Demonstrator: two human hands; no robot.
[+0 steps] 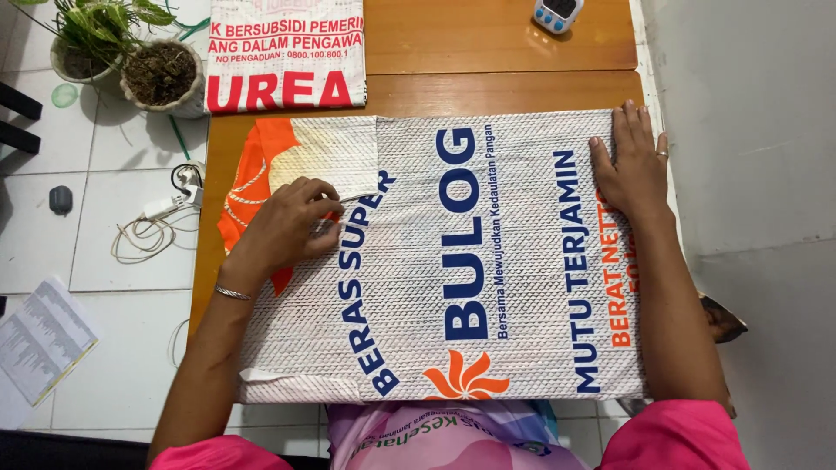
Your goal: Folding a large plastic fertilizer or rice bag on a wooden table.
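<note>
Left hand (292,222) grip pinches woven sack (488,261) flap; right hand (631,165) flat, fingers apart.

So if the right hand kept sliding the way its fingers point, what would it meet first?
The right hand points up the picture, fingers at the woven sack's edge. Beyond that lies bare wooden table, then probably the small timer.

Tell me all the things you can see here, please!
woven sack: one, white with blue and orange print, flat on the table under both hands
second sack: one, white with red print, table's far end
table: one, brown wood
timer: one, white and blue, far table edge
plant pots: two, pale, on the floor, left
cable: one, white, floor
paper: one, printed, floor, lower left
left hand: pinching the sack's folded corner, bracelet on wrist
right hand: flat on the sack's right edge, ring
</note>
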